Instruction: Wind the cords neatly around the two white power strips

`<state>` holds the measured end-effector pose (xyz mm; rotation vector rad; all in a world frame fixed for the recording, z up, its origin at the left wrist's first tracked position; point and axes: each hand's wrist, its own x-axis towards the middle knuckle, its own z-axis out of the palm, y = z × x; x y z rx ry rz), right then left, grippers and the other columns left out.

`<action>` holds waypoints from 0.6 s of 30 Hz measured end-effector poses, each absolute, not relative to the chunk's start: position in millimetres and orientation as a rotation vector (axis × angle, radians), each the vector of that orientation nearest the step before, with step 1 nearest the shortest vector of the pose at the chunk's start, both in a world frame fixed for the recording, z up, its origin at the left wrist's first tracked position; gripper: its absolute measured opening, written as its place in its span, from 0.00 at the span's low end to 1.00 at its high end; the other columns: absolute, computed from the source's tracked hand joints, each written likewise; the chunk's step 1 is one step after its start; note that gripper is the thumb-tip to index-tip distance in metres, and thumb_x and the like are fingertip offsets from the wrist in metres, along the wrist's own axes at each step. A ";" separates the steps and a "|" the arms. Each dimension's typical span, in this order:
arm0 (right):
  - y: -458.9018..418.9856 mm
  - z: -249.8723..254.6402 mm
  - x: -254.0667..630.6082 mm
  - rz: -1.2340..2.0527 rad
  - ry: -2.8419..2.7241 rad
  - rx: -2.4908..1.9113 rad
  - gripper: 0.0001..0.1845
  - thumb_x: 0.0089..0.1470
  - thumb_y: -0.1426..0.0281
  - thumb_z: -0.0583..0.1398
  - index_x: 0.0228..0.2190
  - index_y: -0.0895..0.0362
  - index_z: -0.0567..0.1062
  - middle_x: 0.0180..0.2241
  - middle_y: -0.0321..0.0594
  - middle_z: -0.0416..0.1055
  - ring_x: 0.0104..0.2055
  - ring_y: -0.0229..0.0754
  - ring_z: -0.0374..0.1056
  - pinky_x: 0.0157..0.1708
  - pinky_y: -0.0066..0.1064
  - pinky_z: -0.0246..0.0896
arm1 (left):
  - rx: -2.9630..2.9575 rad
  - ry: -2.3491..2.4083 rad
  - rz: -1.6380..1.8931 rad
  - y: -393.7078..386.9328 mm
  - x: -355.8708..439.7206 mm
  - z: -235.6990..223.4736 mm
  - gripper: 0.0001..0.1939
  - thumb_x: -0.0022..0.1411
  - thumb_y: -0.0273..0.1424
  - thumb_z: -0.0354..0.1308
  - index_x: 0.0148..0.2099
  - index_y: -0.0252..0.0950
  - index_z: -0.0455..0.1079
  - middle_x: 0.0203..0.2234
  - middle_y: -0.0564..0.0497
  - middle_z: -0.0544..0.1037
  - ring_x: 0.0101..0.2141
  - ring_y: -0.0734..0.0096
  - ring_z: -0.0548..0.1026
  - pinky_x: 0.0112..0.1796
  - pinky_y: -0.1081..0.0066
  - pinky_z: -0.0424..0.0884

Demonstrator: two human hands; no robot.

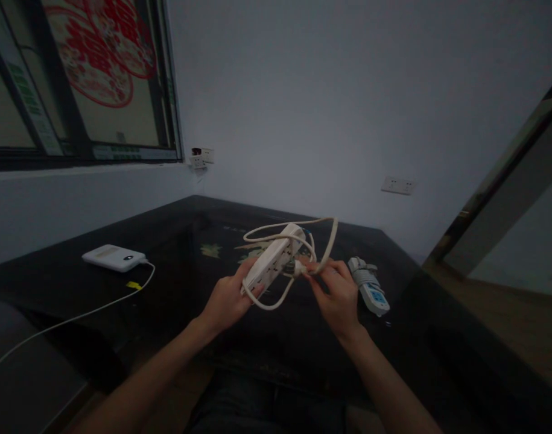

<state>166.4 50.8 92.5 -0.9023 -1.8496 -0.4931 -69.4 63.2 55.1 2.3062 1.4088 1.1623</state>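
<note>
My left hand grips the near end of a white power strip and holds it up above the dark table. Its cream cord loops around the strip in the air. My right hand pinches the plug end of that cord right beside the strip's face. Both hands have their fingers closed.
A second white power strip with a blue label lies on the table just right of my right hand. A white power bank with a white cable rests at the left. Wall sockets sit on the wall behind; a window is at upper left.
</note>
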 end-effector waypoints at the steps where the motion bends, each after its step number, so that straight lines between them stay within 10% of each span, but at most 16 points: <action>1: 50.0 93.1 165.5 -0.528 -1.863 -0.916 0.04 0.56 0.75 0.59 0.33 0.56 0.75 0.32 0.40 0.76 0.35 0.43 0.63 0.36 0.33 0.63 | 2.322 1.413 1.173 63.1 -69.1 53.6 0.26 0.63 0.41 0.50 0.61 0.41 0.54 0.40 0.47 0.79 0.34 0.60 0.79 0.33 0.69 0.71; 18: 68.1 79.3 164.3 -0.366 -1.788 -1.047 0.06 0.56 0.69 0.59 0.33 0.54 0.76 0.32 0.43 0.76 0.38 0.47 0.67 0.36 0.38 0.64 | 2.281 1.314 1.244 45.0 -50.6 54.9 0.26 0.62 0.39 0.51 0.60 0.37 0.55 0.38 0.45 0.79 0.34 0.62 0.79 0.32 0.70 0.73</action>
